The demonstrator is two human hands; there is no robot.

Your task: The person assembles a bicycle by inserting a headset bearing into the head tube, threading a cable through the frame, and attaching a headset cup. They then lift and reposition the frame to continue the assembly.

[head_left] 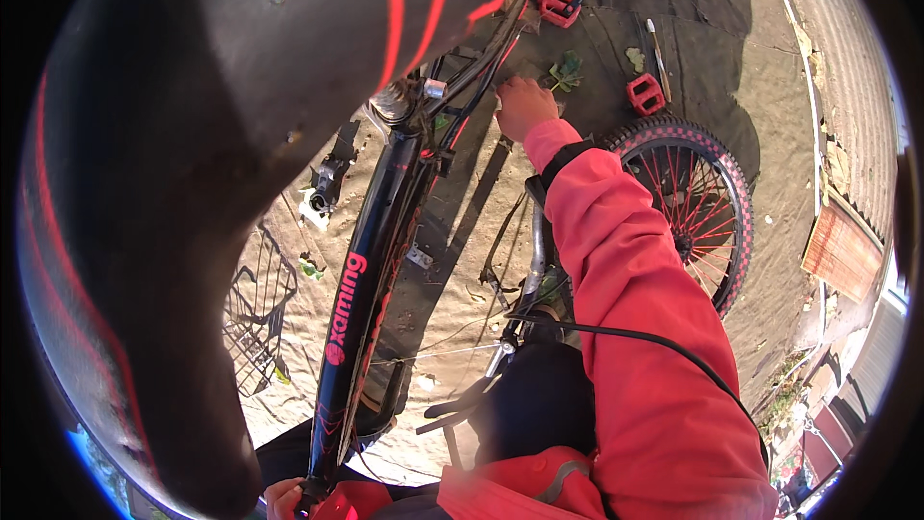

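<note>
A dark blue bicycle frame [364,241] with pink lettering runs up the middle. Its black saddle [183,135] with red stripes looms large at the left and hides much of the ground. At the bottom edge, my left hand [282,498] is closed round the frame's lower end, partly hidden. My right hand [526,108], in a red sleeve, is beside the frame's thin rear tubes with its fingers curled together. What it may hold is hidden. A red pedal [558,6] on a crank lies beyond it.
A red-spoked wheel [683,212] lies right of my arm, with a loose red pedal [646,94] and a brush-like stick [658,53] above it. Handlebar parts [531,270], a wire basket [260,313] and a metal part [325,188] rest on the ground sheet. A black cable crosses my sleeve.
</note>
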